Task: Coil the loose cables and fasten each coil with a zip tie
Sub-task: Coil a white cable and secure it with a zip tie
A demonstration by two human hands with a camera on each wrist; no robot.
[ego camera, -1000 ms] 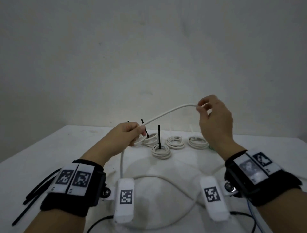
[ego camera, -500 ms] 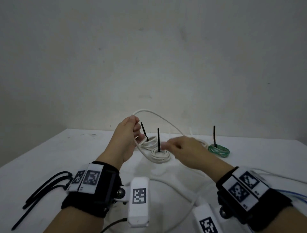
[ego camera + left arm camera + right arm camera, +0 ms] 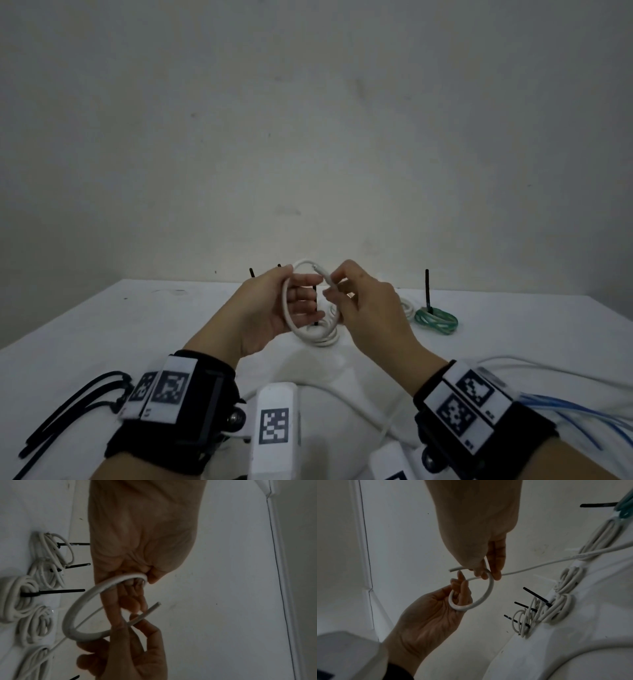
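A thick white cable (image 3: 286, 310) is bent into one loop in front of me, above the white table (image 3: 102, 325). My left hand (image 3: 301, 301) holds the loop, its fingers through the ring and its thumb pressing the cable (image 3: 82, 601). My right hand (image 3: 334, 291) pinches the cable where it crosses itself, just behind the cut end (image 3: 154, 607). In the right wrist view the loop (image 3: 489, 588) hangs between both hands and the rest of the cable (image 3: 556, 561) trails off to the table.
Several white coils (image 3: 322, 337) tied with upright black zip ties lie behind the hands, and a green coil (image 3: 436, 320) at the right. Loose black zip ties (image 3: 68, 411) lie near left. Blue cables (image 3: 565, 414) and loose white cable (image 3: 359, 401) lie near me.
My right hand came down from its raised position at the right and met the left hand. The stretched cable is now closed into a loop held by both hands.
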